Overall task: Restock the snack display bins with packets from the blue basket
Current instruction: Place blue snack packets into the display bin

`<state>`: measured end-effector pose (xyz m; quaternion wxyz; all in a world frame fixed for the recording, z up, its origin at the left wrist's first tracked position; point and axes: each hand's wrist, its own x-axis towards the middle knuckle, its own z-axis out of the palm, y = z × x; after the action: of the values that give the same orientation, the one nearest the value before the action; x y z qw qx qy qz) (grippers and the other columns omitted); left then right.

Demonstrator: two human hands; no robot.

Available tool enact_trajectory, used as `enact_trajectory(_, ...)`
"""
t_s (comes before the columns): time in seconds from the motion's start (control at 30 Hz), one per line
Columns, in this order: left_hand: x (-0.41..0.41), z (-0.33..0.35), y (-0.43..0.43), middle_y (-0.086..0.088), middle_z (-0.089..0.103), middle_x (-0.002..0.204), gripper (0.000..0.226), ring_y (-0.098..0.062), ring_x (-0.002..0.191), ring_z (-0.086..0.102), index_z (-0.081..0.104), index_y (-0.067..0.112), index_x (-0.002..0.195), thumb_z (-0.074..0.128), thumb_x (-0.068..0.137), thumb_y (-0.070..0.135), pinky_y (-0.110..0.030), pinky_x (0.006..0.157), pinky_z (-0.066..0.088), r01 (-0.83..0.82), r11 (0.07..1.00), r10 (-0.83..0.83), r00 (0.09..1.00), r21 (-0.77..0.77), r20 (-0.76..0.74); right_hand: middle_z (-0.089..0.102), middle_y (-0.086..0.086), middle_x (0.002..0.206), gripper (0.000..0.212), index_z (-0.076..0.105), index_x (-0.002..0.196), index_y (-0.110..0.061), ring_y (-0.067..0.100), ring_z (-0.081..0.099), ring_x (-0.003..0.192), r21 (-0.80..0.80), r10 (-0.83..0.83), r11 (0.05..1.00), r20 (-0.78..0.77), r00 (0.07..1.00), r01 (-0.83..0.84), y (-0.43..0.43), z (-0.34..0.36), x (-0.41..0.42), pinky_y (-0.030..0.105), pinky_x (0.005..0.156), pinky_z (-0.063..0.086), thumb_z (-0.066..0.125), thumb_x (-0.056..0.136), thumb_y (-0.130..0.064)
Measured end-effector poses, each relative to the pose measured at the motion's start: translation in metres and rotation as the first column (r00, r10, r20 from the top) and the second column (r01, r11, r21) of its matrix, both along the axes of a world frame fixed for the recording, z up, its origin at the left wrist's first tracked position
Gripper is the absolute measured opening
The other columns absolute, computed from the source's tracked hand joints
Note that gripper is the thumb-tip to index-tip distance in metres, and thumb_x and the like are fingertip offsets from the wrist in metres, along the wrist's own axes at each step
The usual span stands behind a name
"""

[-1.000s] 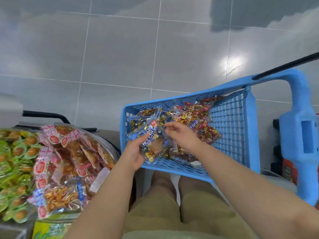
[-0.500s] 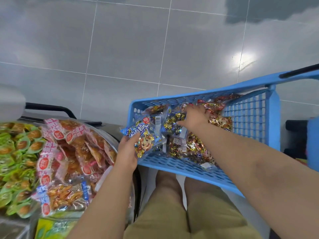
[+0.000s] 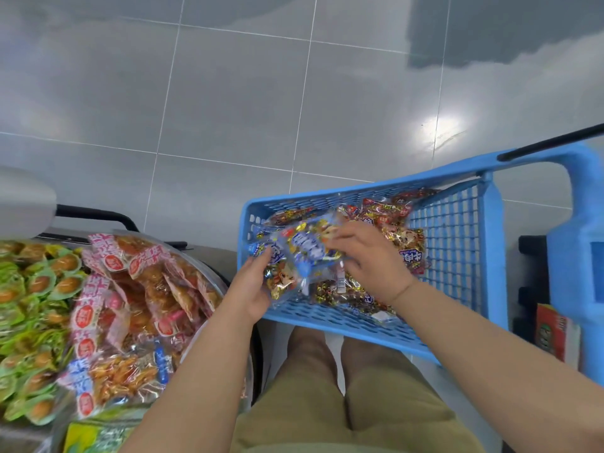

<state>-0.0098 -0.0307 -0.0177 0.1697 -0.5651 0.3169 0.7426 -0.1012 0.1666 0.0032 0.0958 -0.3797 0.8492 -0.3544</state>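
Note:
The blue basket (image 3: 457, 266) sits on my lap, tilted, with several shiny snack packets (image 3: 389, 217) heaped inside. My left hand (image 3: 251, 289) grips a small stack of blue-and-gold packets (image 3: 287, 273) at the basket's left end. My right hand (image 3: 369, 256) reaches over the pile and lays another blue packet (image 3: 310, 246) onto that stack, fingers curled on it. At the left, a round display bin (image 3: 215, 276) holds orange snacks in red-labelled packets (image 3: 140, 289), and beside it lie green packets (image 3: 32, 308).
Grey floor tiles (image 3: 261, 103) spread ahead. A blue trolley frame (image 3: 575, 256) with a black handle stands at the right, a red box (image 3: 552, 331) below it. My knees in khaki shorts (image 3: 343, 387) are under the basket. A green carton (image 3: 94, 436) shows at bottom left.
My right hand went to the far packets in the basket and came back with one to the stack in my left hand. The left hand stayed put, still holding its packets.

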Motion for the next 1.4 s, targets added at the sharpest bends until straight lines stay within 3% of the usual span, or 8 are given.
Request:
enact_trajectory(0.2, -0.008, 0.018, -0.014, -0.013, 0.068, 0.120, 0.081, -0.029, 0.108, 0.066, 0.057, 0.018, 0.127, 0.023, 0.083, 0.077, -0.044, 0.084, 0.053, -0.058, 0.985, 0.089, 0.977, 0.161, -0.192, 0.064, 0.026, 0.109, 0.039, 0.071, 0.099, 0.004, 0.050, 0.055, 0.109, -0.061, 0.220, 0.975, 0.064, 0.974, -0.216, -0.027, -0.003, 0.019, 0.065, 0.083, 0.047, 0.069, 0.065, 0.022)
enact_trajectory(0.37, -0.008, 0.022, -0.023, -0.017, 0.067, 0.113, 0.054, -0.023, 0.082, 0.070, 0.054, 0.004, 0.124, 0.073, 0.075, 0.016, -0.036, 0.065, 0.059, -0.043, 0.981, 0.016, 0.990, -0.189, -0.142, 0.053, 0.021, 0.128, 0.057, 0.060, 0.121, -0.001, 0.038, 0.049, 0.124, 0.002, 0.359, 0.933, 0.057, 0.932, -0.360, -0.036, -0.016, 0.017, 0.045, 0.103, 0.042, 0.060, 0.066, 0.014)
enact_trajectory(0.5, -0.006, 0.018, -0.048, 0.016, 0.055, 0.095, 0.039, 0.013, 0.069, 0.059, 0.048, 0.026, 0.101, 0.078, 0.077, 0.021, -0.010, 0.057, 0.046, 0.096, 0.763, -0.115, 0.993, -0.639, 0.012, 0.031, 0.005, 0.144, 0.057, 0.039, 0.140, -0.013, 0.026, 0.034, 0.131, 0.234, -0.148, 0.971, 0.442, 0.885, 0.045, -0.037, -0.051, 0.010, 0.031, 0.112, 0.024, 0.051, 0.085, -0.004)
enact_trajectory(0.6, 0.000, 0.013, -0.065, 0.005, 0.060, 0.112, 0.054, -0.003, 0.096, 0.061, 0.049, 0.021, 0.117, 0.080, 0.074, 0.033, -0.028, 0.084, 0.051, 0.232, 0.646, -0.215, 0.969, -0.727, 0.119, 0.033, 0.005, 0.147, 0.054, 0.035, 0.143, -0.015, 0.024, 0.025, 0.138, 0.404, -0.240, 0.915, 0.509, 0.826, 0.017, -0.053, -0.081, -0.001, 0.024, 0.112, 0.013, 0.053, 0.091, -0.015)
enact_trajectory(0.8, 0.003, 0.005, -0.068, 0.013, 0.053, 0.119, 0.072, -0.015, 0.109, 0.055, 0.045, 0.021, 0.131, 0.080, 0.071, 0.040, -0.041, 0.095, 0.046, 0.306, 0.597, -0.251, 0.949, -0.742, 0.190, 0.048, 0.010, 0.137, 0.087, 0.016, 0.149, -0.016, 0.027, 0.049, 0.122, 0.472, -0.481, 0.867, 0.713, 0.511, 0.157, -0.096, -0.117, 0.004, 0.031, 0.095, 0.043, 0.071, 0.082, -0.022)
enact_trajectory(1.0, 0.001, 0.003, -0.069, 0.001, 0.064, 0.114, 0.062, -0.021, 0.101, 0.065, 0.051, 0.020, 0.121, 0.081, 0.069, 0.036, -0.048, 0.092, 0.052, 0.211, 0.656, -0.172, 0.977, -0.725, 0.129, 0.054, 0.010, 0.128, 0.058, 0.045, 0.136, -0.007, 0.026, 0.055, 0.109, 0.471, -0.513, 0.844, 0.848, 0.130, 0.258, -0.091, -0.114, 0.017, 0.038, 0.100, 0.043, 0.067, 0.086, -0.030)
enact_trajectory(1.17, 0.002, 0.004, -0.069, 0.014, 0.059, 0.097, 0.054, -0.009, 0.090, 0.062, 0.051, 0.022, 0.116, 0.082, 0.073, 0.031, -0.034, 0.079, 0.050, 0.196, 0.694, -0.167, 0.980, -0.693, 0.110, 0.050, 0.005, 0.087, 0.018, 0.050, 0.097, -0.012, 0.017, 0.046, 0.079, 0.352, -0.511, 0.788, 0.832, 0.217, 0.505, -0.060, -0.076, 0.020, 0.030, 0.070, 0.039, 0.059, 0.092, -0.026)
enact_trajectory(1.4, 0.000, 0.032, -0.052, 0.021, 0.048, 0.081, 0.039, 0.006, 0.067, 0.047, 0.051, 0.030, 0.098, 0.082, 0.073, 0.030, -0.024, 0.066, 0.044, 0.208, 0.833, -0.219, 0.975, -0.513, 0.040, 0.064, -0.024, 0.088, 0.013, 0.058, 0.095, -0.032, -0.003, 0.061, 0.089, 0.088, -0.384, 0.744, 0.867, 0.316, 0.663, -0.037, 0.016, 0.003, 0.012, 0.075, 0.049, 0.064, 0.088, -0.022)
